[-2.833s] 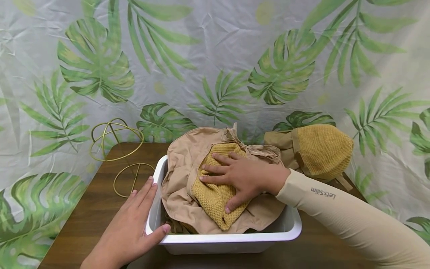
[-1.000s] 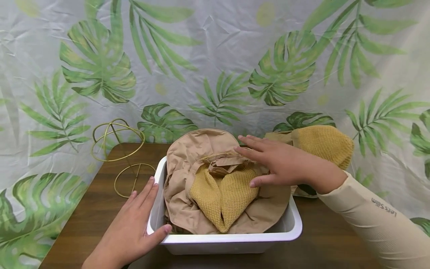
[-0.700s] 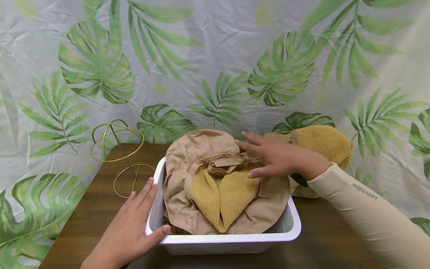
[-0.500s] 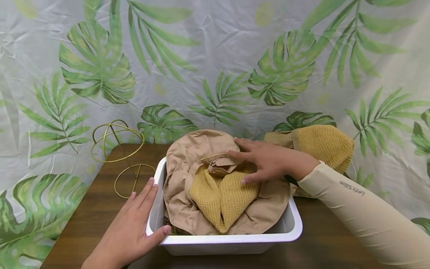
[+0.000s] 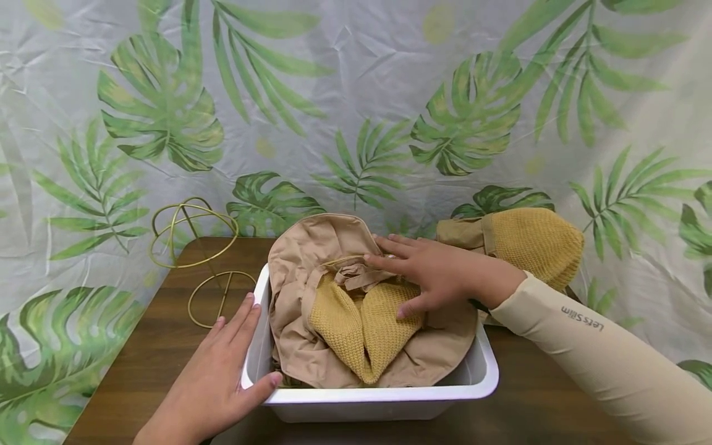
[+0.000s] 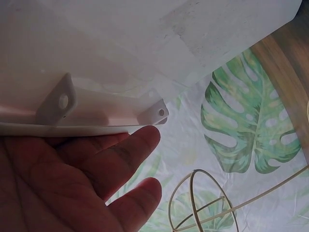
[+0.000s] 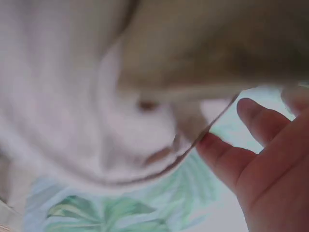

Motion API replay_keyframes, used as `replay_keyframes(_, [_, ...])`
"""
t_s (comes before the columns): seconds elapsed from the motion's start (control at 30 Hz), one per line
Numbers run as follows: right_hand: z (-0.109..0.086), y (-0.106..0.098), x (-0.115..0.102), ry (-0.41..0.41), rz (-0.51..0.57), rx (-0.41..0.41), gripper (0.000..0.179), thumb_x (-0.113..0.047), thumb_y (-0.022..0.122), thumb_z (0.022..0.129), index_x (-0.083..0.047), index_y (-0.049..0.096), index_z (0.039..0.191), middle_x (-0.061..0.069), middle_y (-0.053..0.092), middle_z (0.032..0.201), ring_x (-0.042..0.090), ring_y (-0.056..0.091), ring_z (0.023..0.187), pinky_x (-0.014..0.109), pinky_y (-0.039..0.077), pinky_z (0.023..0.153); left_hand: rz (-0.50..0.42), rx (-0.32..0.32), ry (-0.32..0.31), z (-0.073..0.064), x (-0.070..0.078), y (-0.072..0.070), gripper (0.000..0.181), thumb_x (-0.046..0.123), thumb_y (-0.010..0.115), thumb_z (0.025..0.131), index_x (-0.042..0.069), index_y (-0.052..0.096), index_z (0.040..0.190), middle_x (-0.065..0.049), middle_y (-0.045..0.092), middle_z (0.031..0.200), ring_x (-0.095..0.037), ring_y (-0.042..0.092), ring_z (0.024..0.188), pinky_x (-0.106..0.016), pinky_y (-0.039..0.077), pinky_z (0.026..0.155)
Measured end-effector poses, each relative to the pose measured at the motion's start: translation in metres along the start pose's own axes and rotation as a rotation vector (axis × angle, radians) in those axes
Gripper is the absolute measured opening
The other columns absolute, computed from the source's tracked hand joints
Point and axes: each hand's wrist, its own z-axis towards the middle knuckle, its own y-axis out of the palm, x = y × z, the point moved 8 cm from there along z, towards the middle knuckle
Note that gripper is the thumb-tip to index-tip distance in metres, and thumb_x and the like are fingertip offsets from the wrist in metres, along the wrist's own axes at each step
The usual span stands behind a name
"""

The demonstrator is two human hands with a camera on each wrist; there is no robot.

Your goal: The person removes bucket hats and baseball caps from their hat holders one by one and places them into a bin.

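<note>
A beige wide-brimmed hat with a folded-in yellow knit crown lies in a white plastic tub. My left hand rests along the tub's left rim, fingers straight and thumb over the front corner; the left wrist view shows the fingers against the outer edge. Reaching in from the right, my right hand lies over the hat's back right part with fingers spread, near the fabric bow. Part of the bow and brim is hidden beneath it. In the right wrist view, a fingertip meets the blurred brim edge.
A second yellow knit hat with a tan brim lies on the table behind the right hand. At the back left stands a gold wire stand on the brown wooden table. A leaf-print cloth hangs behind.
My right hand lifted off the crown's middle, moved right, then came back left and down onto the hat. The back brim and bow have shifted slightly left. My left hand stays put.
</note>
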Motion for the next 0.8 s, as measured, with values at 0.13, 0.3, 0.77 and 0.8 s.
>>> replay_keyframes(0.13, [0.004, 0.006, -0.019, -0.012, -0.073, -0.034, 0.093, -0.072, 0.055, 0.086, -0.032, 0.016, 0.160, 0.006, 0.010, 0.165, 0.034, 0.005, 0.150, 0.071, 0.021, 0.108, -0.007, 0.005, -0.002, -0.001, 0.000, -0.001, 0.090, 0.051, 0.067, 0.087, -0.007, 0.036, 0.149, -0.019, 0.029, 0.159, -0.029, 0.036, 0.142, -0.037, 0.017, 0.119])
replay_keyframes(0.3, [0.008, 0.018, -0.034, -0.040, -0.147, -0.046, 0.091, -0.071, 0.055, 0.087, -0.039, 0.011, 0.159, -0.004, 0.004, 0.166, 0.032, 0.007, 0.151, 0.071, 0.025, 0.106, -0.001, -0.014, -0.009, 0.000, -0.001, 0.001, 0.090, 0.052, 0.065, 0.088, -0.007, 0.035, 0.149, -0.018, 0.029, 0.159, -0.028, 0.034, 0.143, -0.046, 0.025, 0.115])
replay_keyframes(0.77, [0.021, 0.036, -0.048, -0.152, -0.176, -0.064, 0.089, -0.067, 0.054, 0.090, -0.037, 0.009, 0.160, -0.008, -0.002, 0.166, 0.029, 0.007, 0.151, 0.067, 0.032, 0.105, -0.009, -0.010, -0.005, 0.000, -0.003, 0.002, 0.091, 0.051, 0.067, 0.087, -0.006, 0.035, 0.150, -0.018, 0.028, 0.159, -0.029, 0.035, 0.143, -0.046, 0.024, 0.116])
replay_keyframes(0.8, [0.023, 0.038, -0.049, -0.160, -0.177, -0.063, 0.088, -0.067, 0.054, 0.090, -0.036, 0.009, 0.160, -0.009, -0.002, 0.166, 0.029, 0.008, 0.151, 0.066, 0.033, 0.105, -0.010, -0.007, -0.005, 0.000, -0.003, 0.002, 0.091, 0.051, 0.067, 0.086, -0.006, 0.035, 0.150, -0.018, 0.028, 0.159, -0.029, 0.035, 0.143, -0.045, 0.023, 0.117])
